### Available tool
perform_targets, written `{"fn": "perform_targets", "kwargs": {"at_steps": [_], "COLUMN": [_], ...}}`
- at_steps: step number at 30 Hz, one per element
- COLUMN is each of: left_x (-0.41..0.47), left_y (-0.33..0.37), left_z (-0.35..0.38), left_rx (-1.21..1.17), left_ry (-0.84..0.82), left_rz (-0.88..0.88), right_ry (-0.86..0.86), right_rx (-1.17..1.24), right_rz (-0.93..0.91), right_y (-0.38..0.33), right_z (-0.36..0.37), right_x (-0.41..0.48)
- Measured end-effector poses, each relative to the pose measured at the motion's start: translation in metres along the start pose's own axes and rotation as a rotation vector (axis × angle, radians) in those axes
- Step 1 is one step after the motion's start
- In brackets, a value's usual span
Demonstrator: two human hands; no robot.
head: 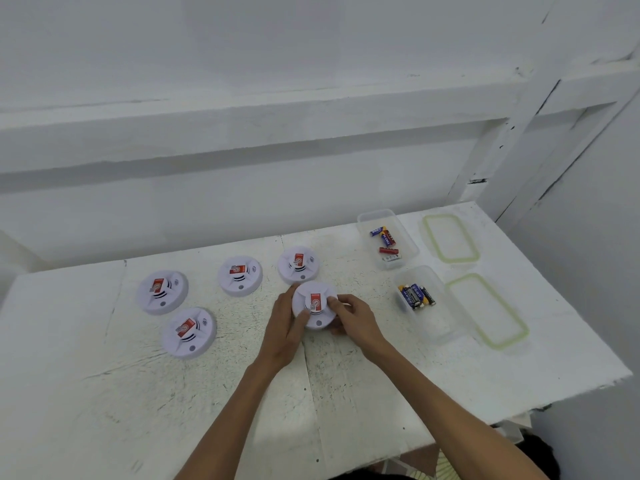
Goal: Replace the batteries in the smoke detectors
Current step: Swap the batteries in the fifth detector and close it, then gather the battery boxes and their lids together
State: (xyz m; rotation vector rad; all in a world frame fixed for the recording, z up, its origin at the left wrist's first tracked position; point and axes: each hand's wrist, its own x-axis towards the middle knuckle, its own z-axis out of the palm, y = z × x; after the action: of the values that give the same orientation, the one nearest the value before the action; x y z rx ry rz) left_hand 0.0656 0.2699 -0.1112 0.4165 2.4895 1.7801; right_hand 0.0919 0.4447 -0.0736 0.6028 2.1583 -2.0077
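Smoke detector [314, 306] sits mid-desk, left hand [289, 323] and right hand [353, 318] gripping its rim, fingers [333, 302] curled round both sides. A second detector [298, 265] is just behind. There's bare desk [346, 393] in front, with the near battery box [429, 327] and far battery box [369, 217] to the right. White wall [311, 46] beyond.

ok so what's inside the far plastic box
The far box is open on top and holds a few loose batteries: blue, red and one pale. The floor right under them is covered.
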Motion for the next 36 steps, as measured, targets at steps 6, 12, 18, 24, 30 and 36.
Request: {"fn": "perform_targets", "kwargs": {"at_steps": [6, 12, 18, 24, 30, 36], "left_x": [-0.005, -0.009, -0.011, -0.010, -0.005, 0.019], "left_y": [-0.005, -0.011, -0.021, -0.006, 0.017, 0.059], "left_z": [-0.021, -0.057, -0.063, -0.061, -0.045, 0.005], "left_rx": [0.029, 0.133, 0.246, 0.344, 0.402, 0.344], "left_ry": [-0.017, 0.109, 0.122, 0.110, 0.105, 0.056], "left_rz": [-0.098, 0.106, 0.106, 0.076, -0.003, 0.048], "right_ry": [-0.006, 0.037, 0.003, 0.037, 0.001, -0.038], "right_rx": [-0.143, -0.374, -0.572, -0.512, -0.508, -0.481], "right_rz": [0.028, -0.106, -0.156, -0.184, -0.277, -0.402], "right_y": [-0.014, -0.012, -0.013, -0.014, -0.030, -0.055], "right_z": [0.036, 0.057, 0.062, 0.059, 0.035, -0.031], "right_x": [0.004, 0.007, 0.005, 0.003, 0.007, 0.014]}}
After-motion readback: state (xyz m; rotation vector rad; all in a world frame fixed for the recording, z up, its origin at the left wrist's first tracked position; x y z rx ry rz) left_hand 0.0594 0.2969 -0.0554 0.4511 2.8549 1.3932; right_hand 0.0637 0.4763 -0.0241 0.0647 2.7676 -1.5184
